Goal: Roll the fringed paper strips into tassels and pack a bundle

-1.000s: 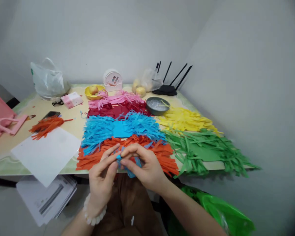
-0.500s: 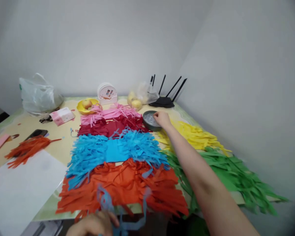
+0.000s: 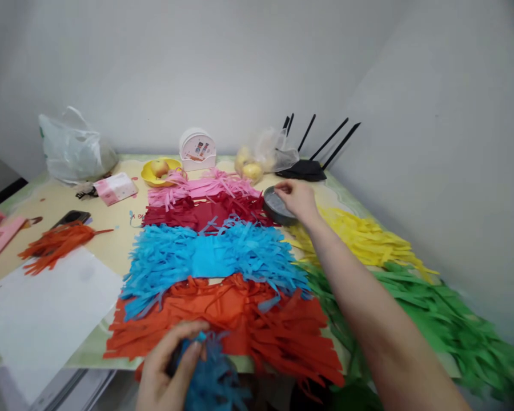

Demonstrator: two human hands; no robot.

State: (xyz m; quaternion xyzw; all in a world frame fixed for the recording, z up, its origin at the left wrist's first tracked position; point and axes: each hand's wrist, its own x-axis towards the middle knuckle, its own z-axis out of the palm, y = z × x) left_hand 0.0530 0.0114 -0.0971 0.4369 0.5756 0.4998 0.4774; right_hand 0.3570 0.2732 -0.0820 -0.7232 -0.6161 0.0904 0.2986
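My left hand [image 3: 175, 362], at the table's near edge, pinches the top of a blue tissue paper tassel [image 3: 216, 374], whose fringe hangs below. Far forward, my right hand [image 3: 298, 197] is over the rim of a dark round bowl [image 3: 278, 214] with clear, shiny contents. Its fingers are pressed together; what they hold, if anything, is too small to tell. Fringed paper sheets lie in rows between my hands: orange [image 3: 227, 308], blue [image 3: 214, 257], dark red [image 3: 209, 214] and pink [image 3: 216, 185]. Under my right arm are yellow [image 3: 364, 237] and green [image 3: 428, 308] fringed sheets.
To the left lie an orange tassel [image 3: 62, 242] across a phone [image 3: 71, 218], a white sheet [image 3: 55, 308] and a pink tissue pack [image 3: 115, 188]. Along the wall stand a plastic bag [image 3: 75, 151], a yellow dish [image 3: 171, 165] with fruit, bagged fruit [image 3: 252, 170] and a black router [image 3: 304, 169].
My left hand has risen into view with the blue tassel, above the near edge. My right hand remains at the bowl. The whole view has shifted slightly.
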